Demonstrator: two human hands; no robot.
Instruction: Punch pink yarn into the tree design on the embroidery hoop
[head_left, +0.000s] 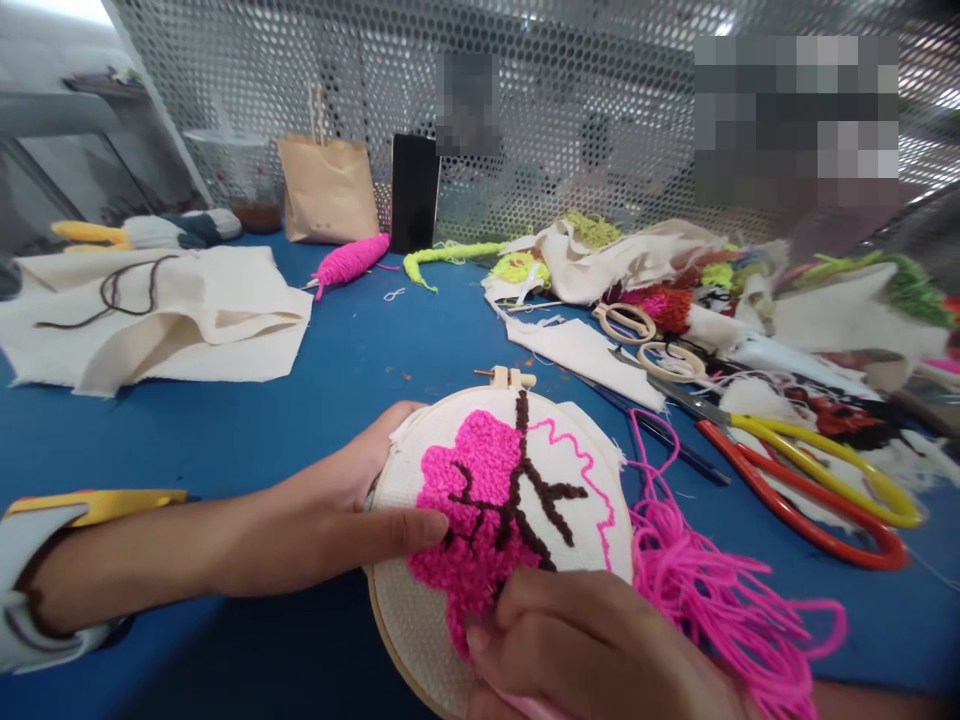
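My left hand (pixel 397 500) grips the left rim of a round wooden embroidery hoop (pixel 384 625), its thumb lying on the cloth. Stretched in the hoop is white cloth (pixel 420 620) with a dark brown branch (pixel 517 480) and looped bright pink yarn filling the left side. A wavy pink line (pixel 589 465) runs along the right. Fingers curled, my right hand (pixel 577 640) is closed near the lower pink loops on a punch needle with a light pink handle (pixel 525 705); its tip is hidden. Loose pink yarn (pixel 697 570) lies beside the hoop.
Large scissors (pixel 810 470) and a dark blue pen (pixel 690 450) lie right of the hoop. Behind them are small wooden hoops (pixel 626 323), yarn and cloth scraps. Folded cloth (pixel 172 320) lies left. A paper bag (pixel 330 190) and phone (pixel 415 193) stand against the perforated metal screen (pixel 540 60).
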